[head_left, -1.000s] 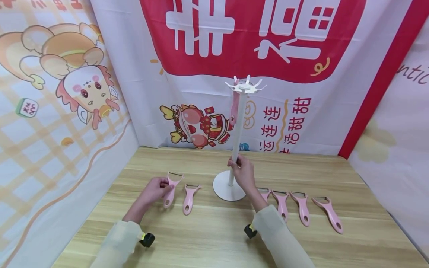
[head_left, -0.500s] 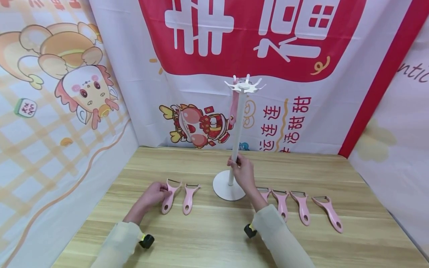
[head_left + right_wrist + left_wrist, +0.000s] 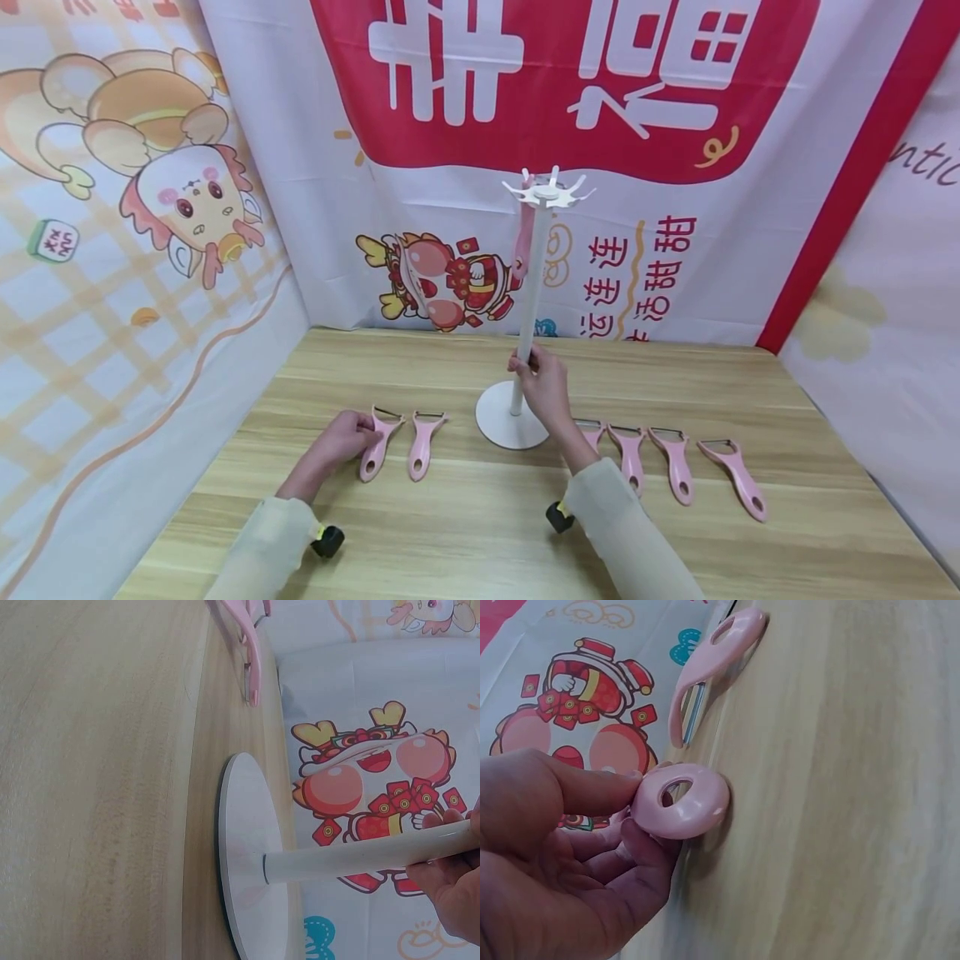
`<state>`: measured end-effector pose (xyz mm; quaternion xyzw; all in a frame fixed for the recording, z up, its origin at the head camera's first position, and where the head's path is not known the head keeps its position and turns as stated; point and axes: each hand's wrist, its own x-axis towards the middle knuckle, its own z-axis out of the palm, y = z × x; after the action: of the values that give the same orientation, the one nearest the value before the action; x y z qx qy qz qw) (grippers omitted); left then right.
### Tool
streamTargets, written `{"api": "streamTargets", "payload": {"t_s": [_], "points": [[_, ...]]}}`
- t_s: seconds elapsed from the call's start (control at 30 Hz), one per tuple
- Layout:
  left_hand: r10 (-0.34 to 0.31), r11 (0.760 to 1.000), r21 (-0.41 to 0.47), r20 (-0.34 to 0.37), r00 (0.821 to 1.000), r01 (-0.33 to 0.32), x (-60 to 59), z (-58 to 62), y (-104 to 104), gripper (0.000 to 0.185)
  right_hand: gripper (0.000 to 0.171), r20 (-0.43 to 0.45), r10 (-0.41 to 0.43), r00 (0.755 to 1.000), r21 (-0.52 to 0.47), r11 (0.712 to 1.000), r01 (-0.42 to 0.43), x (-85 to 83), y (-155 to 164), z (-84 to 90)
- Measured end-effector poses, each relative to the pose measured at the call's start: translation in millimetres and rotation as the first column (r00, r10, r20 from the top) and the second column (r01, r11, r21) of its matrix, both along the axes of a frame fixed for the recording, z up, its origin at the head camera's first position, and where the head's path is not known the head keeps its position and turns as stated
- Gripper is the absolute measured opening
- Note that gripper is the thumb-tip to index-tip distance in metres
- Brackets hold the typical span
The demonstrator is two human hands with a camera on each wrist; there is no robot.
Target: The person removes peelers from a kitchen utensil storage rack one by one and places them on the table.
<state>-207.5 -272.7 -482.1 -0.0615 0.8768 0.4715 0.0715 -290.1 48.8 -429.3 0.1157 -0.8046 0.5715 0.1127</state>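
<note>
A white hook stand (image 3: 529, 317) rises from a round base (image 3: 501, 426) on the wooden table; one pink peeler (image 3: 524, 237) hangs from its top. My right hand (image 3: 542, 385) grips the pole (image 3: 360, 855) low down. My left hand (image 3: 347, 433) pinches a pink peeler (image 3: 377, 444) lying on the table; in the left wrist view the fingers hold its ringed handle end (image 3: 681, 801). A second pink peeler (image 3: 422, 443) lies just right of it (image 3: 714, 661).
Several more pink peelers (image 3: 678, 466) lie in a row right of the stand, partly behind my right forearm. Printed banners (image 3: 525, 125) wall in the table (image 3: 480, 533) at the back and both sides.
My left hand has lowered the peeler it holds back down flat onto the table, slightly nearer. The right hand has stayed on the pole.
</note>
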Motion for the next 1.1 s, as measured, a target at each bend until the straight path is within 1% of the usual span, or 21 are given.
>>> {"api": "streamTargets", "payload": {"t_s": [0.13,0.23,0.3,0.5,0.67,0.77,0.83,0.97,1.1], "points": [[0.008,0.996,-0.094,-0.007,1.000,-0.009,0.3,1.6,-1.6,0.008,0.009,0.002,0.004,1.000,-0.001,1.000,-0.004,-0.1,0.0,-0.4],[0.013,0.986,-0.168,-0.015,1.000,-0.016,1.1,3.0,-2.2,0.010,0.009,0.010,0.009,1.000,-0.001,1.000,-0.009,-0.5,0.2,-0.9],[0.021,0.980,-0.199,-0.015,1.000,-0.023,2.0,3.7,-2.1,0.012,0.008,0.013,0.006,1.000,0.001,1.000,-0.006,-0.6,0.2,-1.5],[0.018,0.967,-0.253,-0.014,1.000,-0.021,0.9,6.8,0.0,0.015,0.007,0.008,-0.001,1.000,-0.004,1.000,0.001,-0.8,0.9,-2.1],[0.008,0.960,-0.279,0.009,1.000,-0.005,1.8,10.8,-0.7,0.018,0.007,0.012,0.002,1.000,-0.011,1.000,-0.002,-0.2,1.0,-1.5],[-0.015,0.948,-0.319,0.002,1.000,0.015,3.5,18.6,-1.8,0.023,0.007,0.013,0.003,1.000,-0.014,1.000,-0.002,-0.3,1.0,-1.1],[-0.030,0.940,-0.341,-0.021,0.999,0.021,3.9,25.6,-2.2,0.026,0.008,0.016,0.002,1.000,-0.017,1.000,-0.002,-0.4,1.0,-1.1],[-0.050,0.943,-0.333,-0.066,0.997,0.025,2.7,38.9,0.4,0.027,0.008,0.017,0.000,1.000,-0.015,1.000,0.000,-0.3,0.7,-1.4],[-0.088,0.945,-0.324,-0.118,0.989,0.046,-1.6,46.2,5.2,0.026,0.009,0.018,0.000,1.000,-0.011,1.000,0.000,0.4,0.4,-0.8]]}}
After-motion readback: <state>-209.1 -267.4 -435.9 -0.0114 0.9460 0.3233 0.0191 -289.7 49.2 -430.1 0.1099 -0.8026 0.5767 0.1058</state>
